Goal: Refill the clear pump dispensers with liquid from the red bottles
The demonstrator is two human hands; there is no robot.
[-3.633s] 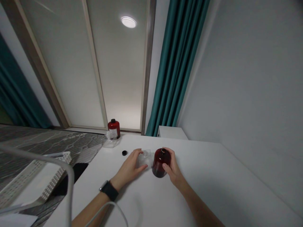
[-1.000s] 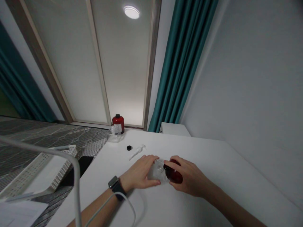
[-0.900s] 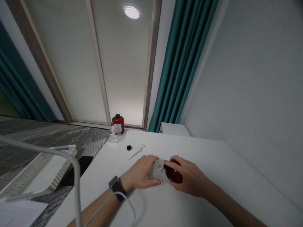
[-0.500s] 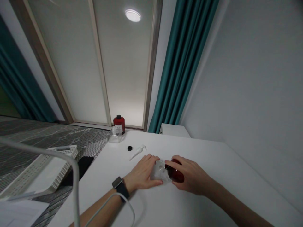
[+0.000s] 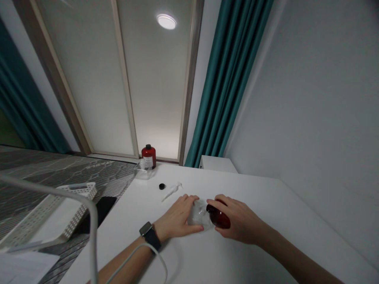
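Note:
My right hand (image 5: 237, 221) is wrapped round a dark red bottle (image 5: 220, 219) that is tipped over to the left, its mouth against a small clear container (image 5: 199, 215). My left hand (image 5: 177, 219), a smartwatch on its wrist, holds that clear container on the white table (image 5: 266, 221). The two hands meet near the middle of the table.
A white pump dispenser (image 5: 171, 190) and a small black cap (image 5: 161, 186) lie beyond my left hand. A second red bottle (image 5: 148, 156) and a clear tray (image 5: 142, 172) stand at the table's far left corner. A white perforated basket (image 5: 50, 213) lies left of the table. The wall is on the right.
The red bottle stood upright 3.6 s ago; it is now tipped left onto the clear container, and the pump lies on the table. Over the last second the hands barely moved.

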